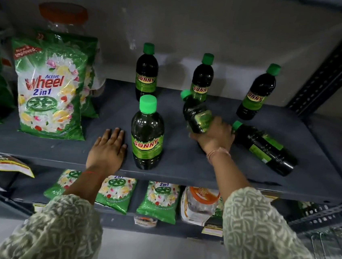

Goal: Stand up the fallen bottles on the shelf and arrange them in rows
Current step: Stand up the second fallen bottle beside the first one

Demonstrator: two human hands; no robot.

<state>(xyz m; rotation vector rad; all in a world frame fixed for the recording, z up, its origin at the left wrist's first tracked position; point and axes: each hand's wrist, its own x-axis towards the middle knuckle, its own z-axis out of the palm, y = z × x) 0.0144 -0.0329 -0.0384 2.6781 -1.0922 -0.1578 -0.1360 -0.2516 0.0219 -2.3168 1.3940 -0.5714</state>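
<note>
Dark bottles with green caps and green "Sunny" labels stand on a grey shelf (pixel 183 164). Three are upright along the back: the back-left bottle (pixel 146 72), the back-middle bottle (pixel 202 77) and the back-right bottle (pixel 257 92). A front bottle (pixel 147 133) stands upright near the edge. My right hand (pixel 215 135) is shut on a tilted bottle (pixel 196 115), its cap leaning up and to the left. A fallen bottle (pixel 265 148) lies on its side to the right of that hand. My left hand (pixel 108 149) rests flat and open on the shelf, just left of the front bottle.
Green "Wheel" detergent bags (pixel 49 93) stand at the shelf's left, with an orange-lidded jar (pixel 62 17) behind them. A perforated metal upright (pixel 332 68) bounds the right side. The lower shelf holds more detergent bags (pixel 158 199) and a jar (pixel 199 206).
</note>
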